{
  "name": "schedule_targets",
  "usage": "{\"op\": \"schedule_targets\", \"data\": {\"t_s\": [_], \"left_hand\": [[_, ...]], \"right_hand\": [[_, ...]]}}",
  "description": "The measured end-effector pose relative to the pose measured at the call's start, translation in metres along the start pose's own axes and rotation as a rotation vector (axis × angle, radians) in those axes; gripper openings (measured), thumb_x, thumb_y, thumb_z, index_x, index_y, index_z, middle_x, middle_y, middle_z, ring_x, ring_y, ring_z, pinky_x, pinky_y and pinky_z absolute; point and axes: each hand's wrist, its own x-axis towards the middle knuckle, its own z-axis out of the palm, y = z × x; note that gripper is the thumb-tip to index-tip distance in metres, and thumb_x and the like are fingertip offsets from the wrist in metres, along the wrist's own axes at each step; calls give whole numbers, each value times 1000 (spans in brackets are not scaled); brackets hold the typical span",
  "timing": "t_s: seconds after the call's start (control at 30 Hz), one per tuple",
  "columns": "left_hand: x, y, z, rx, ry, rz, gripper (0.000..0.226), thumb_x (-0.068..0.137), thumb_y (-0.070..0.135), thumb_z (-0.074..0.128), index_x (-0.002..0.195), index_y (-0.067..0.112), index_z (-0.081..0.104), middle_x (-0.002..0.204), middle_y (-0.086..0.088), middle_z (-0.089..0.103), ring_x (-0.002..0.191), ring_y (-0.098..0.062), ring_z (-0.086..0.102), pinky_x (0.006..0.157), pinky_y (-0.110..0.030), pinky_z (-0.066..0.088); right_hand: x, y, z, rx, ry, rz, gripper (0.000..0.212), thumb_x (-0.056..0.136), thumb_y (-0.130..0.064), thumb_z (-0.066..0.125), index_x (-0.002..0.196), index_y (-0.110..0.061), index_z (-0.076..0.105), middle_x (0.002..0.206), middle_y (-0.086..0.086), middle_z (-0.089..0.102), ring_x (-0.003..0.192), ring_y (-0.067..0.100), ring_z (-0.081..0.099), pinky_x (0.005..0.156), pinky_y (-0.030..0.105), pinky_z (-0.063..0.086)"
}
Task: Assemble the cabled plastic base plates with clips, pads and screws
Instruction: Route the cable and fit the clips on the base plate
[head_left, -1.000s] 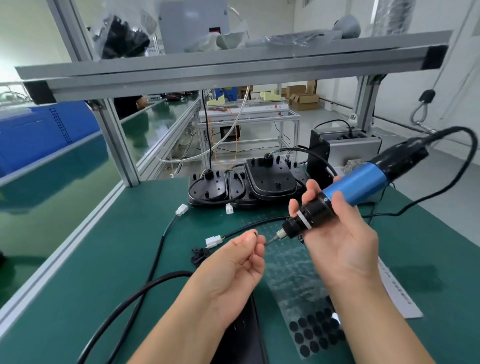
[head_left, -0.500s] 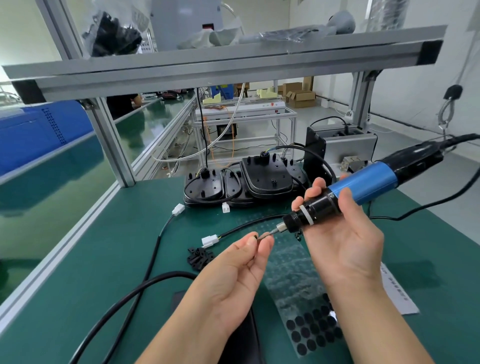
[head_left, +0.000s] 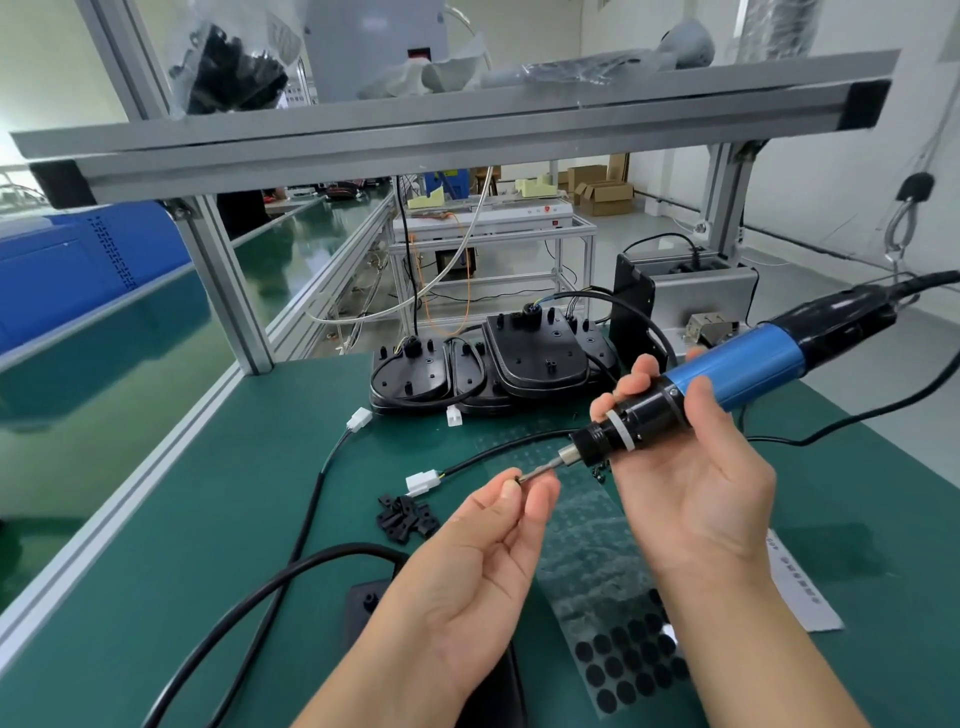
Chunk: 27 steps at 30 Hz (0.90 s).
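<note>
factory assembly line: green-matted workbenches (head_left: 156, 519), aluminium-profile frames (head_left: 452, 135), cardboard boxes (head_left: 605, 196) on floor.

The base plate (head_left: 363, 605) under the left hand (head_left: 467, 577) is mostly hidden by the wrist. The small dark item at the bit tip (head_left: 522, 478) is too tiny to identify. The screwdriver's cable (head_left: 883, 410) runs off the right edge.

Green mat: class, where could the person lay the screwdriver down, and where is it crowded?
Bare green mat lies between the aluminium edge rail and the black cable; another patch lies right of the printed sheet. The middle is crowded: stacked base plates, clips, pad sheet.
</note>
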Motion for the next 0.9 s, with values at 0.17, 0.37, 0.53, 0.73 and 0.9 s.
{"op": "schedule_targets", "data": {"t_s": [0.17,0.37,0.53,0.73,0.9], "left_hand": [[0,-7,5,-4,21,60,26,77,-8,59,102,-15,58,92,-30,69,79,-32,72,60,-30,60],[3,-15,5,94,42,160,11,90,-6,52,98,-10,58,87,-27,71,78,-31,73,57,-24,58],[5,-17,3,200,26,237,10,91,-8,50,96,-4,57,92,-28,70,82,-32,72,61,-24,58],[0,-14,4,57,-64,84,19,78,-5,57,97,-3,60,95,-28,70,80,-31,73,58,-26,58],[-13,-9,2,203,-108,58,38,78,-4,60,116,-1,57,101,-24,70,90,-30,72,65,-26,59]], "right_hand": [[1,1,-2,16,17,9,24,80,-17,60,104,-18,57,96,8,65,85,19,62,79,38,53],[1,2,-1,23,40,-7,21,84,-18,60,105,-17,58,95,8,66,84,19,63,77,38,54],[0,0,0,41,70,-3,17,86,-18,58,103,-15,58,94,9,67,83,19,66,81,43,55],[1,1,2,40,68,-1,24,84,-18,58,108,-16,56,93,8,65,80,18,62,75,36,54],[0,-2,2,56,71,-6,17,85,-16,57,100,-17,65,94,10,63,79,19,60,74,36,52]]}}
